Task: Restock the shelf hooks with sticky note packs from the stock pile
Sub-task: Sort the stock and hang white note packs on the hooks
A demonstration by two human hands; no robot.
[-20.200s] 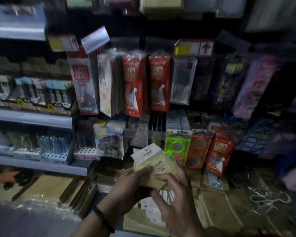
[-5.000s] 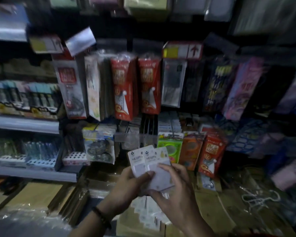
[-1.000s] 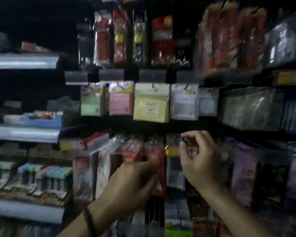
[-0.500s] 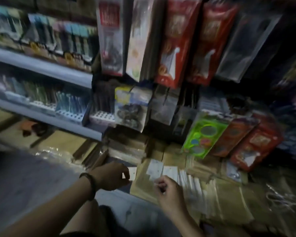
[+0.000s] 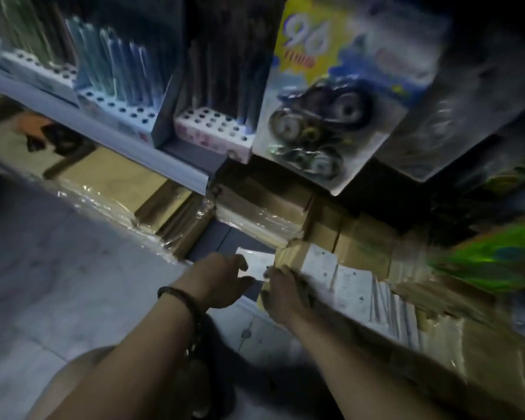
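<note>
The stock pile of sticky note packs (image 5: 352, 283), white cards with small hang holes, lies in a row on low brown bundles at the shelf's foot. One white pack (image 5: 256, 262) sticks out at the pile's left end. My left hand (image 5: 219, 280), with a dark wristband, pinches this pack between fingers and thumb. Just right of it, my right hand (image 5: 282, 295) reaches onto the pile's near edge; its fingertips are hidden among the packs. No shelf hooks with sticky notes are in view.
A toy blister card (image 5: 325, 95) hangs above the pile. Pen racks (image 5: 119, 110) stand on a grey shelf (image 5: 103, 140) at the left. Plastic-wrapped brown bundles (image 5: 128, 201) lie below it. A green pack (image 5: 497, 256) hangs at the right. Grey floor (image 5: 58, 268) lies at the left.
The view has dropped further and closer to the pile. Both hands have moved together onto the pile's left end, and the left hand has taken hold of a white pack.
</note>
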